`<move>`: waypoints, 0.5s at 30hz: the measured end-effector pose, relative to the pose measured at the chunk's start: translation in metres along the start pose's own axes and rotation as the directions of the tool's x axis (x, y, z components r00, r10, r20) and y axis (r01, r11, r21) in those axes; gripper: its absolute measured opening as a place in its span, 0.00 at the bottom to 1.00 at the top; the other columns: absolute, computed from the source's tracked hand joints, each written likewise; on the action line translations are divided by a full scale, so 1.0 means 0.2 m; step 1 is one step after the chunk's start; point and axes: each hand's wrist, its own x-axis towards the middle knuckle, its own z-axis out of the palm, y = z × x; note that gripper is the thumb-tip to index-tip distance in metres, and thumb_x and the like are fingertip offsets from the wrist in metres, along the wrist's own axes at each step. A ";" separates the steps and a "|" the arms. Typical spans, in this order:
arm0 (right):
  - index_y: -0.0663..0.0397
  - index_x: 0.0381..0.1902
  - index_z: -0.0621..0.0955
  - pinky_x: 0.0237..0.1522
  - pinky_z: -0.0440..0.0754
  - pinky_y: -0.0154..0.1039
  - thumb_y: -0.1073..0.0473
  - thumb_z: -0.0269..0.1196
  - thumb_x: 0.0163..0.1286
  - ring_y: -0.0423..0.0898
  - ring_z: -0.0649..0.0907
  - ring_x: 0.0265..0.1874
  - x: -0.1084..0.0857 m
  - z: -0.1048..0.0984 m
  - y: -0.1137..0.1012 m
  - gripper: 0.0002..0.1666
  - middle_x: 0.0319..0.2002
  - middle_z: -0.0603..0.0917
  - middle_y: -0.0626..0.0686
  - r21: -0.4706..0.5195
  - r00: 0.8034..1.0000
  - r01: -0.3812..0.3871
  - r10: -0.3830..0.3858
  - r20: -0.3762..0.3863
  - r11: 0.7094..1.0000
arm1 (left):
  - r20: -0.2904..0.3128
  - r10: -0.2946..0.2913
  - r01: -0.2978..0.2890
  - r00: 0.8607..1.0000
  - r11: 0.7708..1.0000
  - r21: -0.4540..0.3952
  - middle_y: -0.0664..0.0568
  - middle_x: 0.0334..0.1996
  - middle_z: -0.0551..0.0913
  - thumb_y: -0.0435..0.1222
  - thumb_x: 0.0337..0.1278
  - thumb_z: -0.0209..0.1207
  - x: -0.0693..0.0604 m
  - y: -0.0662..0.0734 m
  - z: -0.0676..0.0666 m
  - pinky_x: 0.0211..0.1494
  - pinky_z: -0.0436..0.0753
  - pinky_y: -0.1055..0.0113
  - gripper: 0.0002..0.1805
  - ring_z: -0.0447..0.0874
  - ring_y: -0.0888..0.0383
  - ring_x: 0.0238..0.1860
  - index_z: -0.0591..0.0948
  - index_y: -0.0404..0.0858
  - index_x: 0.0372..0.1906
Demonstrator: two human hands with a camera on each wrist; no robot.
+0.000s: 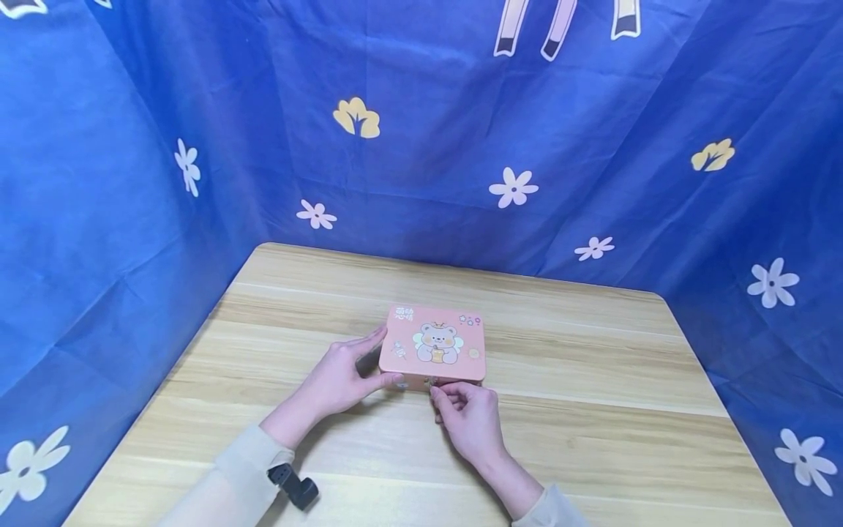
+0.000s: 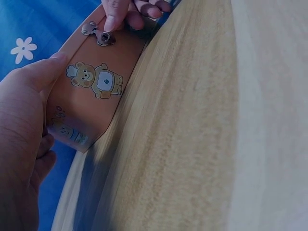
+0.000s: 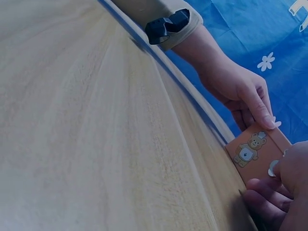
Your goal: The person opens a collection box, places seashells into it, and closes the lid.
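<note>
A pink tin box [image 1: 433, 342] with a bear printed on its lid sits on the wooden table, its lid down. My left hand [image 1: 337, 380] grips the box's left end, the thumb on the front edge and the fingers along the side. At the middle of the front, a metal latch [image 2: 102, 38] shows in the left wrist view. The thumb and forefinger of my right hand [image 1: 473, 419] pinch at this latch, the other fingers curled below. In the right wrist view, the right fingers partly cover the latch and the box front.
The wooden table [image 1: 593, 380] stretches out around the box. Blue cloth [image 1: 421, 146] with flowers hangs behind the table and on both sides. A black device [image 1: 293, 486] is strapped at the left sleeve cuff.
</note>
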 end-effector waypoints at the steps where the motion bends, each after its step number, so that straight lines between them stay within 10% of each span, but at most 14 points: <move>1: 0.63 0.34 0.89 0.22 0.87 0.39 0.66 0.71 0.71 0.50 0.87 0.18 0.00 0.00 0.00 0.05 0.25 0.89 0.56 0.011 1.000 -0.008 0.008 0.004 1.000 | 0.001 -0.001 0.001 1.000 1.000 0.001 0.39 0.71 0.75 0.63 0.54 0.74 0.00 0.00 0.00 0.71 0.73 0.49 0.54 0.76 0.42 0.69 0.71 0.35 0.77; 15: 0.64 0.34 0.88 0.25 0.88 0.47 0.66 0.72 0.70 0.61 0.87 0.21 -0.01 -0.11 -0.07 0.06 0.26 0.88 0.64 0.136 0.999 -0.026 0.023 0.024 0.990 | 0.000 -0.003 0.003 1.000 0.999 0.035 0.41 0.74 0.72 0.65 0.57 0.71 0.01 0.04 -0.05 0.70 0.73 0.46 0.56 0.80 0.40 0.65 0.68 0.34 0.79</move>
